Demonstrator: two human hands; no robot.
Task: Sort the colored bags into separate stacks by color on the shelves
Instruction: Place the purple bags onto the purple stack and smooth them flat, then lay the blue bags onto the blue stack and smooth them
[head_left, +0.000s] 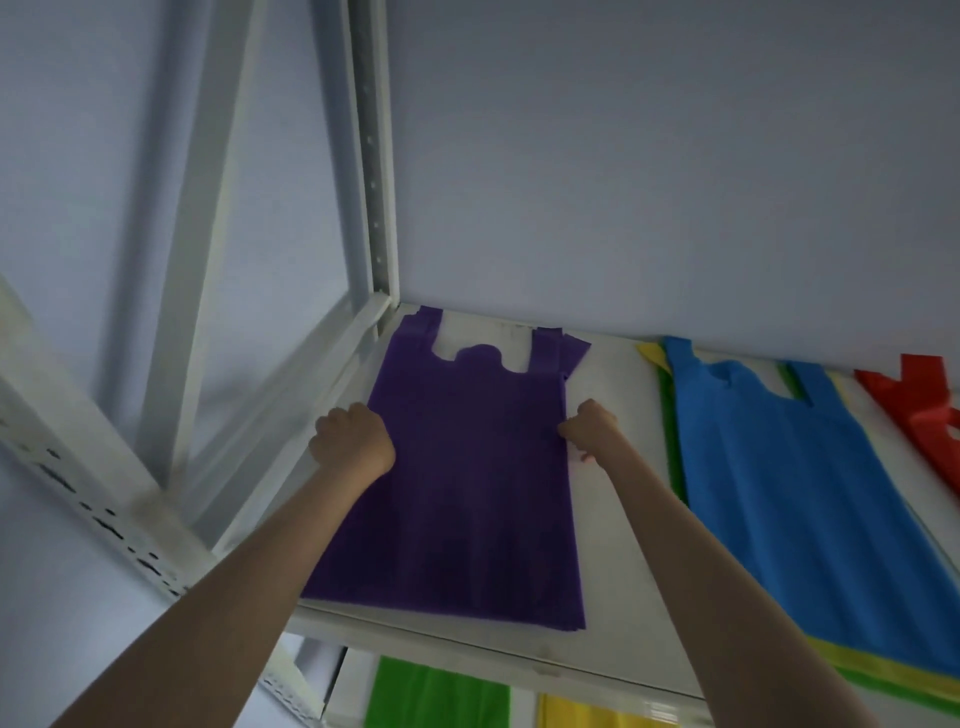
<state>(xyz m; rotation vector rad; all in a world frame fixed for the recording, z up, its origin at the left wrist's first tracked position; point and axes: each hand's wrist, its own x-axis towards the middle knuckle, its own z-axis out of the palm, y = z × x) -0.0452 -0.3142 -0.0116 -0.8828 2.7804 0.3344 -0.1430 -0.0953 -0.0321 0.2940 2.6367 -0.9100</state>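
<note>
The scene is dimly and evenly lit, with a bluish cast. Motion blur is seen throughout, and straight lines are bent near the edges.

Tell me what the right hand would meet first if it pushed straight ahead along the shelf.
The right hand, at the purple bag's edge, points toward the back. Bare shelf lies ahead, then probably the wall; the bag's handle sits just left of that line.
</note>
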